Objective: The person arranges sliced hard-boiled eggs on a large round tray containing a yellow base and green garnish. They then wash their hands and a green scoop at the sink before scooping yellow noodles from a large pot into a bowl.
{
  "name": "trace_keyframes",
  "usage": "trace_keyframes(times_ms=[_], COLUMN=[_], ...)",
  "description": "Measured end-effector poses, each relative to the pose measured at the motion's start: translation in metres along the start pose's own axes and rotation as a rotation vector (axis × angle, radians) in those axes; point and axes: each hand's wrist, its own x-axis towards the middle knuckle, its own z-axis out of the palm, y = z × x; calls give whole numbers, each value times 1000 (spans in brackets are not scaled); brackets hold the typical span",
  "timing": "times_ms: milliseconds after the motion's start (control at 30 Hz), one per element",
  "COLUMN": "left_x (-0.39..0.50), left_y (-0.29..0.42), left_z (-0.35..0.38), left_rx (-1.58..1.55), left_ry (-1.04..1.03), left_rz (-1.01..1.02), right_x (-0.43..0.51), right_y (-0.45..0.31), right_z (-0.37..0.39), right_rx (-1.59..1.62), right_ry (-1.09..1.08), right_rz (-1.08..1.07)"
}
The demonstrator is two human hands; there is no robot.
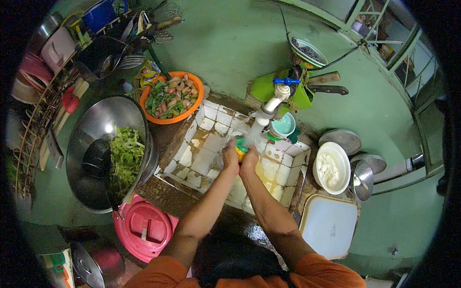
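Note:
Under the running water of a white plastic tap (275, 102) with a blue handle, both hands meet over a white-tiled sink (212, 162). My left hand (229, 154) grips one side of a green and yellow sponge (241, 147). On its other side, my right hand (249, 159) presses against the same sponge. Water splashes around the fingers and partly blurs them. Behind the tap, on the sink's far edge, sits a small tub of turquoise paste (283, 124), probably dish soap. Yellowish water lies on the sink floor below my right hand.
Left stands a large metal wok (93, 118) with chopped greens (126, 154); behind it, an orange bowl (197, 104) of shallots and leaves. A pink lidded bucket (126, 237) is below. Right are a white bowl of peeled pieces (344, 169), a pale tray (331, 223) and a knife (329, 89).

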Motion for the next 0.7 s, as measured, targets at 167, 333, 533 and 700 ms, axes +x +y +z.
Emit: trace_keyframes(times_ms=[167,333,533,700], left_x=[-30,-25,33,34], left_y=[13,30,-11,-26], left_z=[-4,-11,-21,-19], left_rx=[711,1046,954,965], left_ry=[-291,-320,-126,-88], left_rz=[1015,1412,1522,1057], right_x=[8,11,34,56], right_y=[-28,-46,-2,27], right_z=[-5,-3,-16,-32], right_rx=[334,449,900,266], right_ry=[-184,-303,-539,-589], right_rz=[556,722,870,509])
